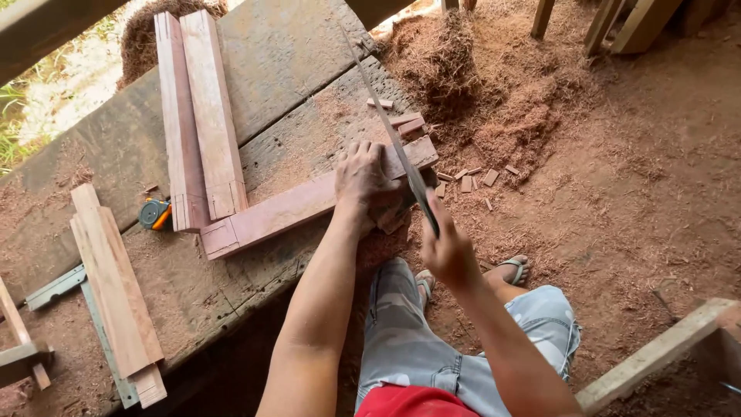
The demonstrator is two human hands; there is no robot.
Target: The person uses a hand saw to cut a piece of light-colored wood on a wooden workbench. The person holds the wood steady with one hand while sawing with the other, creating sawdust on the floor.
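Head view: sawing at the bench.
Left hand [363, 176] presses flat on the reddish plank [297, 206]; right hand [448, 249] seemingly fisted around the handsaw [390, 131].

Two hands are in view: the left hand [363, 176] and the right hand [448, 249]. One saw [390, 131] is there. One reddish beam [309, 202] lies across the surface [293, 54] under the left hand. Two long planks [197, 116] lie side by side at the top of the surface. Two more boards [116, 289] are stacked at the left. One metal square [65, 284] lies beneath them. One tape measure [154, 213] sits beside the two planks. About ten small offcuts [467, 183] are scattered near the beam's end, some too small to count surely. Two sandals [513, 269] show on the floor.
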